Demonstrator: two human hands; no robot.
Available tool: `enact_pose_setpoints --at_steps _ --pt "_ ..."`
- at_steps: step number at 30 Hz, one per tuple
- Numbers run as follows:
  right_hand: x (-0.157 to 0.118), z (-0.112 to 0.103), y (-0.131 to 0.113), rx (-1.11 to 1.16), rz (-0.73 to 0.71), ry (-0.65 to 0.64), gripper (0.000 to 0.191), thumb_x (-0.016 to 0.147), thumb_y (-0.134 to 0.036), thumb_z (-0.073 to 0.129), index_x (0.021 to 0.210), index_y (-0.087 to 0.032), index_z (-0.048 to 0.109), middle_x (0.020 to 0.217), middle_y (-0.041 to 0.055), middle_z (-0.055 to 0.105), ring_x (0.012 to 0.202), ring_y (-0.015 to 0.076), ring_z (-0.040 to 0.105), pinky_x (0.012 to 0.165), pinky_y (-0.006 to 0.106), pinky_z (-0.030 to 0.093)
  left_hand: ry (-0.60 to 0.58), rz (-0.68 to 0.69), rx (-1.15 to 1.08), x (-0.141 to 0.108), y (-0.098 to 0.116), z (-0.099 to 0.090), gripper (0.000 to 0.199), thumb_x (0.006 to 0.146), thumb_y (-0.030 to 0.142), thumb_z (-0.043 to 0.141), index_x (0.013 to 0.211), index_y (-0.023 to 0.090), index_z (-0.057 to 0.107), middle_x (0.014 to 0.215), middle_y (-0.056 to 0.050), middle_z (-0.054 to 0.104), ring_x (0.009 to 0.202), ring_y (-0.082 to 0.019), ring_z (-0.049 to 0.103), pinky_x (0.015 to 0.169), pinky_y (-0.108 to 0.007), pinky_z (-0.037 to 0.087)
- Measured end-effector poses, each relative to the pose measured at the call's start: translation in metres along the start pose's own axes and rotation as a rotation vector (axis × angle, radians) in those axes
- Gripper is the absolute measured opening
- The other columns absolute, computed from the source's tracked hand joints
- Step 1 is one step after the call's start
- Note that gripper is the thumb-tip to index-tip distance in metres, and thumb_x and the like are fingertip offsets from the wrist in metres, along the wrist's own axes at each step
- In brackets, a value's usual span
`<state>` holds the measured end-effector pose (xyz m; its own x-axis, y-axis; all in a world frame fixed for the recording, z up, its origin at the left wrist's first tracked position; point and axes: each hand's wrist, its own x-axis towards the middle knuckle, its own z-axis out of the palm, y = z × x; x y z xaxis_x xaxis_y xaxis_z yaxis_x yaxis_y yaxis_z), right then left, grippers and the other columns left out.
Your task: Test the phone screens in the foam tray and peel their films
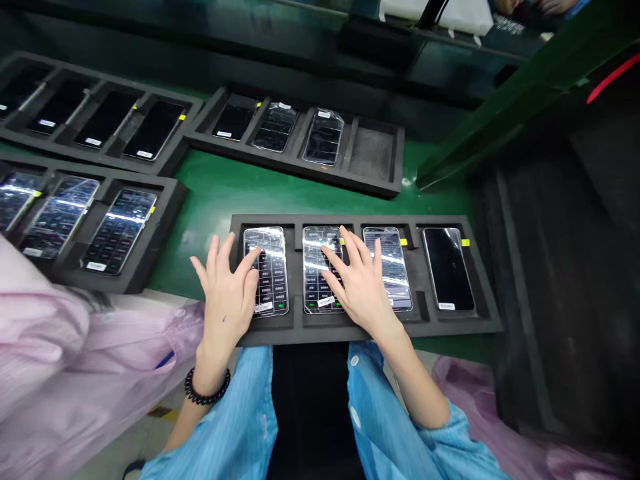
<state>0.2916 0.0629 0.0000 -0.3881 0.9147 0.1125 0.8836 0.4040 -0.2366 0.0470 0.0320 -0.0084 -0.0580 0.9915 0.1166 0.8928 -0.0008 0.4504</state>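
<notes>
A black foam tray (300, 333) lies in front of me with smartphones in its compartments. My left hand (225, 300) is open at the leftmost phone (274, 280), its index finger over the upper screen. Fingers spread, my right hand (361, 283) reaches over the second phone (315, 267), index fingertip at its screen. Both of these screens show a grid of labelled boxes. Partly behind the right hand, the third phone (395, 267) shows lines of text. The rightmost phone (449, 267) has a dark screen. Whether the fingertips actually touch the glass, I cannot tell.
Another foam tray (367, 180) at the back holds three phones and one bare compartment. Two more phone trays (150, 170) (165, 227) stand at the left. A green post (500, 113) rises at the right. Someone's pink sleeve (125, 360) is close on my left.
</notes>
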Motion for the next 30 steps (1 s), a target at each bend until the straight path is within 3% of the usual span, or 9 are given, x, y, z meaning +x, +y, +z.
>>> enact_pose_setpoints --at_steps 8,12,16,20,24,30 --pt "-0.004 -0.003 0.002 0.084 0.086 0.077 0.045 0.106 -0.041 0.034 0.143 -0.021 0.049 0.161 0.0151 0.036 0.146 0.0302 0.036 0.124 0.065 0.017 -0.048 0.029 0.062 0.001 -0.003 0.005 0.045 0.104 0.039 0.028 0.139 0.029 0.055 0.166 -0.01 0.024 0.158 -0.034 0.01 0.122 -0.074 0.002" --pt "-0.007 -0.01 0.009 0.096 0.122 0.152 0.037 0.105 -0.036 0.037 0.128 -0.02 0.062 0.154 0.0139 0.045 0.142 0.0297 0.041 0.123 0.063 0.022 -0.062 0.03 0.026 0.005 -0.009 -0.001 0.047 0.104 0.039 0.027 0.145 0.028 0.048 0.165 -0.012 0.025 0.158 -0.034 0.01 0.122 -0.074 0.006" --pt "-0.009 -0.016 0.017 0.032 0.137 0.138 0.031 0.102 -0.029 0.044 0.097 -0.02 0.073 0.145 0.0121 0.055 0.137 0.032 0.046 0.121 0.067 0.023 -0.174 0.302 0.039 0.02 -0.014 -0.009 0.042 0.103 0.04 0.033 0.138 0.031 0.055 0.167 -0.009 0.02 0.158 -0.035 0.004 0.123 -0.074 0.005" --pt "-0.002 -0.014 0.021 -0.019 0.107 0.062 0.03 0.1 -0.025 0.045 0.11 -0.016 0.072 0.148 0.0172 0.053 0.137 0.0349 0.046 0.119 0.069 0.026 -0.289 0.584 0.085 0.041 -0.014 -0.005 0.04 0.103 0.04 0.036 0.133 0.03 0.06 0.167 -0.009 0.022 0.158 -0.034 0.005 0.123 -0.073 0.006" --pt "0.015 -0.012 0.026 -0.043 0.062 -0.006 0.034 0.096 -0.016 0.044 0.119 -0.012 0.069 0.155 0.0198 0.045 0.14 0.0363 0.043 0.118 0.071 0.026 -0.318 0.664 0.155 0.059 -0.011 0.005 0.041 0.102 0.043 0.036 0.13 0.026 0.061 0.164 -0.014 0.028 0.158 -0.036 0.011 0.123 -0.074 0.01" --pt "0.027 -0.004 0.034 0.016 0.057 0.002 0.037 0.094 -0.012 0.042 0.116 -0.014 0.072 0.153 0.0182 0.046 0.141 0.0348 0.042 0.119 0.07 0.027 -0.194 0.751 0.181 0.069 -0.014 0.013 0.037 0.102 0.043 0.038 0.118 0.023 0.065 0.161 -0.014 0.035 0.156 -0.035 0.02 0.124 -0.073 0.009"
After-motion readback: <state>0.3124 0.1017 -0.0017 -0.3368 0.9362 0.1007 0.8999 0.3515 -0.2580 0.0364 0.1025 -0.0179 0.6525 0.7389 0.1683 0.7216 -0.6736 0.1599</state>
